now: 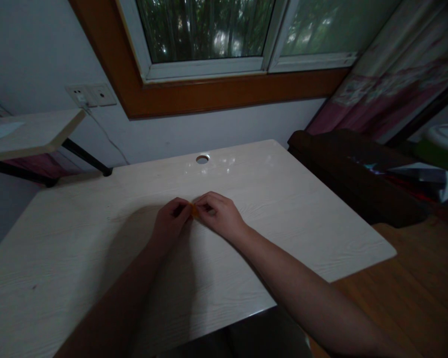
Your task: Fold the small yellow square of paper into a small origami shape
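My left hand point(170, 220) and my right hand point(219, 215) meet at the middle of a pale wooden desk point(97, 238). Both are closed in a pinch on a small orange object point(194, 210) held between the fingertips of the two hands. Most of the orange object is hidden by my fingers, so I cannot tell its shape. Both hands rest low on the desk top, knuckles up.
A round cable hole point(202, 159) lies in the desk behind the hands. A raised side shelf point(30, 132) stands at the left, under wall sockets point(91, 95). A window point(209, 35) is above. Dark furniture point(358, 174) and a curtain point(392, 84) are at the right.
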### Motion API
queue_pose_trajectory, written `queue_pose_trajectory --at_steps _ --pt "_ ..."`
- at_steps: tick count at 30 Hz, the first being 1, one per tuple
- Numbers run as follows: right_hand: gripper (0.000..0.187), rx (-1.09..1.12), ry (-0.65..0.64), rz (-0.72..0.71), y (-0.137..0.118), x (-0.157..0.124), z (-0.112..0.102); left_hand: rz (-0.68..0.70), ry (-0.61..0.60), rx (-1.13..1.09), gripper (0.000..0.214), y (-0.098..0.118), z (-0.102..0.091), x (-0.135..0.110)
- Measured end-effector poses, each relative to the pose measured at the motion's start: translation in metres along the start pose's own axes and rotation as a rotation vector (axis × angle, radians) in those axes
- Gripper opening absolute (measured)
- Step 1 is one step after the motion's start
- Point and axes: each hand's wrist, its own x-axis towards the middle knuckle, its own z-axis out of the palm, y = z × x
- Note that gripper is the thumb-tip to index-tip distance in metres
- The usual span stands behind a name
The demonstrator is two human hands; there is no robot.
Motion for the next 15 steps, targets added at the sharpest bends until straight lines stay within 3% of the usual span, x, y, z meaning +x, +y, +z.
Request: queue_pose_trajectory --at_steps 15 --pt "0.008 0.022 0.009 0.013 -0.0010 -0.0006 0.0006 0.050 0.053 0.044 0.010 -0.0022 0.0009 -0.0009"
